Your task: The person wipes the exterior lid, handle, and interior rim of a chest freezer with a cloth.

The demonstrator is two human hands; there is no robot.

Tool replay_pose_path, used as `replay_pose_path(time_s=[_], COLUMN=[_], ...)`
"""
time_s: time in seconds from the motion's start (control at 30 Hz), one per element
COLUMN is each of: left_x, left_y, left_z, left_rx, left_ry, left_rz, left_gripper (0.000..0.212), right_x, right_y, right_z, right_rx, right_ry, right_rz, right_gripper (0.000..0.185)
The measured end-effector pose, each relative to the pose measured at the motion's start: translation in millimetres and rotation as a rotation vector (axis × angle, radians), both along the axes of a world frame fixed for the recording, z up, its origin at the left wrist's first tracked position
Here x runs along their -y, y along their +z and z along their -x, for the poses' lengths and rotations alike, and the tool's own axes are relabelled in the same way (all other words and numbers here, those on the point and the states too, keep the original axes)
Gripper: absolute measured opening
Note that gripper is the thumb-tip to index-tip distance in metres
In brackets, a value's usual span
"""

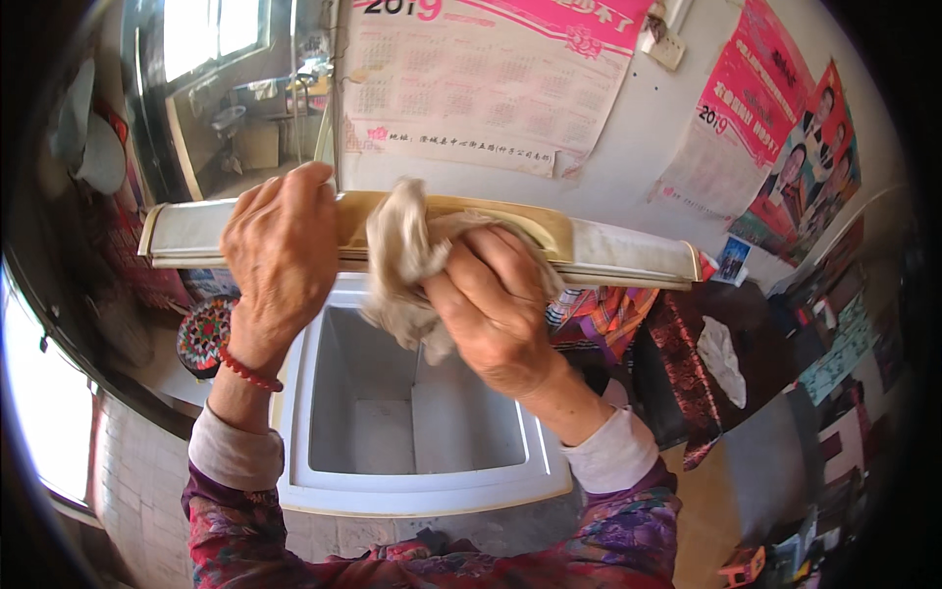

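A chest freezer [423, 502] stands before me with its lid [633, 250] raised, so that the lid's front edge faces me. My left hand [276, 243] is curled over the top of that edge, left of the gold-coloured handle trim [355, 221]. A crumpled beige cloth [403, 243] is bunched in my right hand [497, 309], which presses it against the trim near the middle. Part of the cloth hangs below the edge and looks blurred. Below my hands, the freezer's grey inner walls [464, 412] show through the opening.
Printed calendars [478, 81] hang on the wall behind the lid, with a power strip [664, 48] between them. A round patterned mat [202, 335] lies at left. On the right, a dark table [662, 346] bears a red patterned cloth [681, 353] and a white cloth [721, 361].
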State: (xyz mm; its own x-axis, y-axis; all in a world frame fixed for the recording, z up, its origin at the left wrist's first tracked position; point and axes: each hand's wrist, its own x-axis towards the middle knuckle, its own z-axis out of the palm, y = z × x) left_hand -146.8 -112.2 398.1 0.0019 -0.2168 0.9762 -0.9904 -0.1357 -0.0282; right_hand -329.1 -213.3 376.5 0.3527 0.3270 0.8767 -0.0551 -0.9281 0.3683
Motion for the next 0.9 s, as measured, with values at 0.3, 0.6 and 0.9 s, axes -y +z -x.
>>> replay_pose_path(time_s=[0.3,0.6,0.9], left_x=[10.9,17.1,-10.7], left_y=[14.8,11.4,24.3], left_z=[2.4,-12.0,-15.4], left_rx=[-0.075,0.036,-0.004], left_ry=[0.046,0.108,-0.207], left_rz=[-0.024,-0.020,0.009], left_gripper=[0.011,0.010,0.028], right_x=[119.3,84.7,9.8], right_y=[-37.3,-2.0,18.7], right_z=[163.3,119.9,-3.1], right_rx=[0.211,0.070,0.039], right_ry=[-0.245,-0.381,-0.365], right_rz=[-0.289,-0.223,-0.165], right_gripper=[0.026,0.043,0.044])
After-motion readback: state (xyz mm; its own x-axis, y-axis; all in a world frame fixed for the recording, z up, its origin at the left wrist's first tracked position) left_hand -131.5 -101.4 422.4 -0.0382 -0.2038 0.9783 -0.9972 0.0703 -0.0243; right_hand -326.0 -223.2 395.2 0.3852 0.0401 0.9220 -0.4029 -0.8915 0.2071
